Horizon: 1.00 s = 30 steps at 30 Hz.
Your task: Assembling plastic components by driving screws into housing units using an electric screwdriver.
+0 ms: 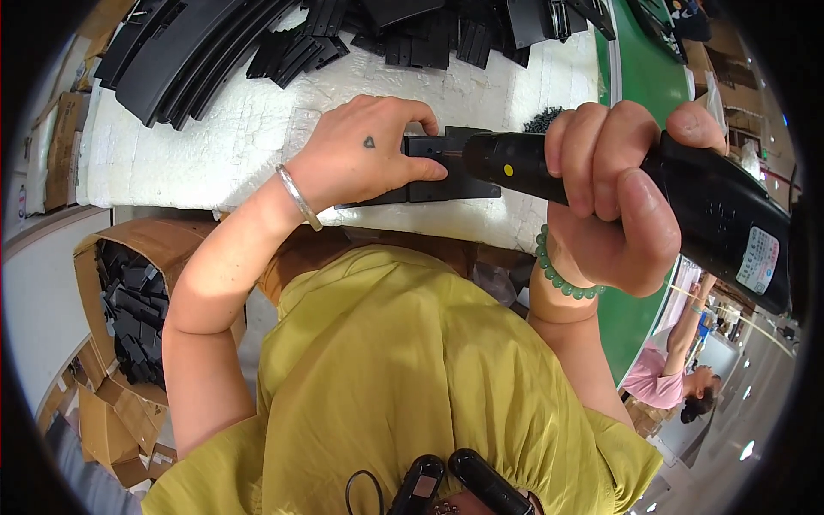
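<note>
My right hand [614,193] is wrapped around a black electric screwdriver [721,215], with a yellow dot near its front end. The driver lies almost level, its bit pointing left at a small flat black plate [468,184] on the padded white bench. Whether the bit touches a screw is too small to tell. With thumb and fingers curled, my left hand [360,150] grips the plate's left side, partly covering it. Another black piece [386,199] shows beneath that hand's thumb side.
Behind the driver lies a heap of small dark screws [542,118]. Long black panels [184,64] and stacked black brackets [416,47] line the bench's far side. A cardboard box [86,266] of black parts stands left. At right are a green surface [648,77] and a person in pink [657,378].
</note>
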Each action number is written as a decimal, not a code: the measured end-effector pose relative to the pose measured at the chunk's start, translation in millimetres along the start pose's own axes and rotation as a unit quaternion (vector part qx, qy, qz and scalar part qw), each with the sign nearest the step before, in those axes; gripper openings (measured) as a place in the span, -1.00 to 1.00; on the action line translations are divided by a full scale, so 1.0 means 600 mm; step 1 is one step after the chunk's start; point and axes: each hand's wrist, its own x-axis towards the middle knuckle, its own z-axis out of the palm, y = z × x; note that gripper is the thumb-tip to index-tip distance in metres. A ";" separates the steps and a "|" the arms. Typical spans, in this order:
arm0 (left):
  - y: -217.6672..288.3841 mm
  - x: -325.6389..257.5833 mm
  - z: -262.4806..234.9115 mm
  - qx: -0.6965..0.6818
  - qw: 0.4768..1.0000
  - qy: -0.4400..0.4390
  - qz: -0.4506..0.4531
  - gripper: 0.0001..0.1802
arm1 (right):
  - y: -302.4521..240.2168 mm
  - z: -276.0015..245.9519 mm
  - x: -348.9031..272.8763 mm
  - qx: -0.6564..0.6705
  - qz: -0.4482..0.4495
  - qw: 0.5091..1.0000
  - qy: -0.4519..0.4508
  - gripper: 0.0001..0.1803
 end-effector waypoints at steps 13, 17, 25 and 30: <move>0.002 0.004 0.004 0.005 0.999 -0.030 -0.025 -0.56 | 0.006 0.037 0.014 -0.074 0.037 0.997 -0.008 -0.63; 0.000 0.008 0.008 -0.003 1.000 -0.021 -0.009 -0.56 | 0.003 0.058 0.020 -0.094 0.065 0.993 -0.024 -0.67; 0.002 0.008 0.003 0.004 0.999 -0.034 -0.007 -0.58 | 0.004 0.063 0.019 -0.130 0.075 0.988 -0.024 -0.64; 0.000 0.003 0.004 -0.005 0.999 -0.044 -0.016 -0.58 | 0.021 0.060 0.009 -0.100 0.019 0.994 0.044 -0.54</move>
